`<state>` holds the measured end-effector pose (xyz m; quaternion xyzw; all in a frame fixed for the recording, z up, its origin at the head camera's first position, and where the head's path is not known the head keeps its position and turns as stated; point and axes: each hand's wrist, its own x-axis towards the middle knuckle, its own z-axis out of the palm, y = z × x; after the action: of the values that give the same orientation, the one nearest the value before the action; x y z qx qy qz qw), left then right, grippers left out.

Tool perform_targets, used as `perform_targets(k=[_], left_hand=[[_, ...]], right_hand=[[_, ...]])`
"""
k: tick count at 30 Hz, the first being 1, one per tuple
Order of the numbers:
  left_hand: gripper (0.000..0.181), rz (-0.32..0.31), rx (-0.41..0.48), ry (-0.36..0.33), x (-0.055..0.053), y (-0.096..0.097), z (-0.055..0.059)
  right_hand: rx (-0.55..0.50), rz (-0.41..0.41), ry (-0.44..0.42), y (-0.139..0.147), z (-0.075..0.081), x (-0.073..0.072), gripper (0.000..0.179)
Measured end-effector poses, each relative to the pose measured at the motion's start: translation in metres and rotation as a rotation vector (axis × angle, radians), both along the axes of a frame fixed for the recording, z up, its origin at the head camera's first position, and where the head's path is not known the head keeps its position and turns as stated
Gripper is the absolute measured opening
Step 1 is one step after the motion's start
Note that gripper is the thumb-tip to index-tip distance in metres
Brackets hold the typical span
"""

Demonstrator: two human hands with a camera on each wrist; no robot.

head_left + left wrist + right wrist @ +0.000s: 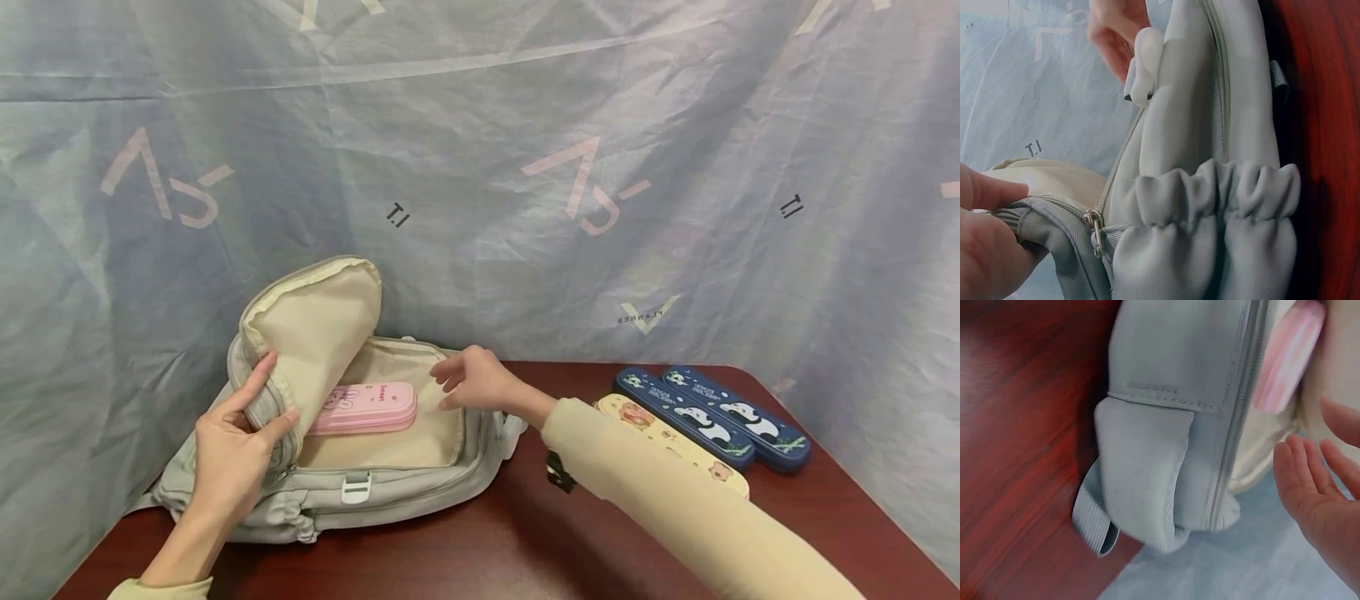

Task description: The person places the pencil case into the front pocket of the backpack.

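Note:
A light grey backpack [405, 500] lies on the table with its main compartment unzipped. My left hand [236, 454] grips the edge of its raised flap [315, 321], thumb on the cream lining. Inside, on that lining, rests a pink pencil case [386, 407] with a rabbit picture; the flap hides its left end. Over the right side of the opening hovers my right hand [483, 379], fingers loosely bent and apart from the case. The right wrist view shows nothing held by those fingers [1300, 469]. A zipper pull [1095, 232] hangs beside the flap in the left wrist view.
To the right, two navy pencil cases [686, 417] with pandas lie side by side. A yellow pencil case [637, 414] with bears lies against them, partly covered by my right sleeve [675, 500]. A grey printed curtain [465, 167] hangs behind the dark red table [480, 550].

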<state>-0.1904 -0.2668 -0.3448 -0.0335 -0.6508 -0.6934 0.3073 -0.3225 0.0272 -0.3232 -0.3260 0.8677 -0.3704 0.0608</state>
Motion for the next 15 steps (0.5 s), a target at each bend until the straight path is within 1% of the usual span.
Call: perform_targets(k=[6, 10, 15], left_hand=[[0.076, 0.001, 0.014, 0.011, 0.001, -0.001, 0.0], [0.076, 0.001, 0.007, 0.012, 0.001, -0.001, 0.0], [0.076, -0.006, 0.002, 0.012, 0.0, 0.0, 0.001]], right_hand=[[-0.041, 0.021, 0.076, 0.045, 0.008, 0.026, 0.042], [-0.034, -0.005, 0.125, 0.08, 0.008, 0.042, 0.038], [-0.023, -0.072, 0.145, 0.126, 0.004, 0.059, 0.038]])
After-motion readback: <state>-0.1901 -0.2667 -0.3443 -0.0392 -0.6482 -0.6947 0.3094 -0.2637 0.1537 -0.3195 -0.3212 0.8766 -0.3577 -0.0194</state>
